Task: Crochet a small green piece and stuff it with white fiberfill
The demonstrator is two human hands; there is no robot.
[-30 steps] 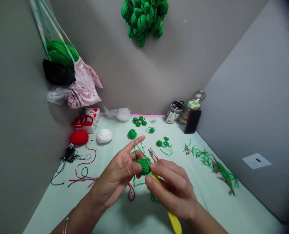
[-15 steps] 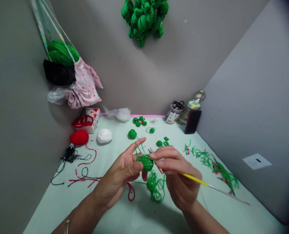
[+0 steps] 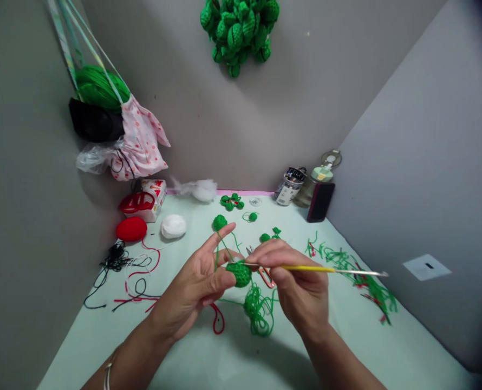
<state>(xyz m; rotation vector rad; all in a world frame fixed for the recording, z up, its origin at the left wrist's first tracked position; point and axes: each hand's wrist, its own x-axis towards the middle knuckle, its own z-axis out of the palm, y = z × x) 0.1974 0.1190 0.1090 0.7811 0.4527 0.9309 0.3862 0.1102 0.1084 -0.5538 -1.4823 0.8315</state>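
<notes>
My left hand pinches a small green crochet piece between thumb and fingers, with green yarn running up over its raised index finger. My right hand grips a crochet hook with a yellow handle and metal ends. The hook lies nearly level, its working tip at the top edge of the piece. Below the hands is a loose tangle of green yarn. Orange-handled scissors lie partly hidden behind my right hand.
Red yarn, white yarn and black strands lie at left. Green crocheted pieces sit at the back, near a phone and a jar. Green yarn scraps are scattered at right. A bag hangs above the left side.
The hook has swung from slanting downward to nearly level, its far end rising. The crochet piece has turned and shifted slightly left, and more of the scissors shows.
</notes>
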